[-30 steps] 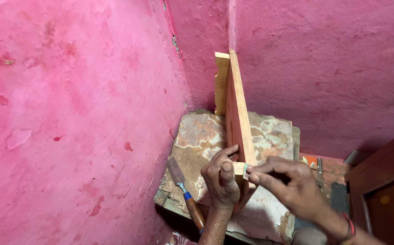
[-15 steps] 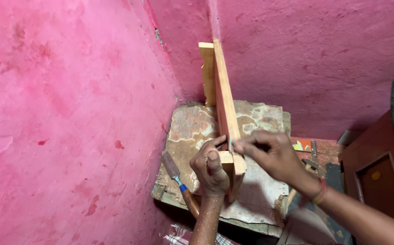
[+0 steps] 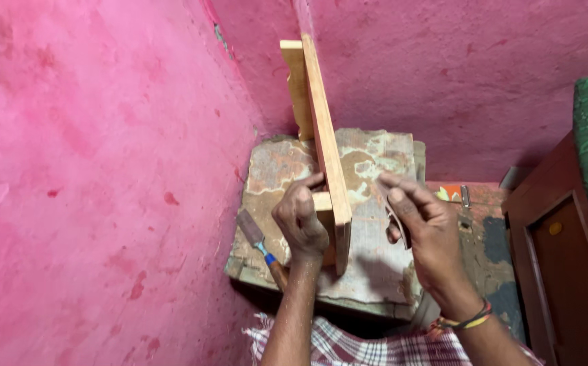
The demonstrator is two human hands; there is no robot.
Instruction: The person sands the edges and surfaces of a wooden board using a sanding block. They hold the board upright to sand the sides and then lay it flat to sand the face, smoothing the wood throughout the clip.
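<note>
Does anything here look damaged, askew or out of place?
Yes. The worn slab that serves as work surface has peeling, patchy top layers. A chisel lies on it close to the left edge. The left hand steadies the wooden board standing on edge; the right hand is beside it, apart.

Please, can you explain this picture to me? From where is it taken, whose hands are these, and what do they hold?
The camera sits on a person's head and looks down, so both hands are that person's own. The left hand has its grip on a wooden frame of light planks, standing on edge on a worn stone slab. The right hand, beside the frame, pinches a small thin piece; I cannot tell what it is. A chisel with a blue band lies on the slab, left of the hands. Pink walls surround the corner, and a brown cabinet stands at right.
</note>
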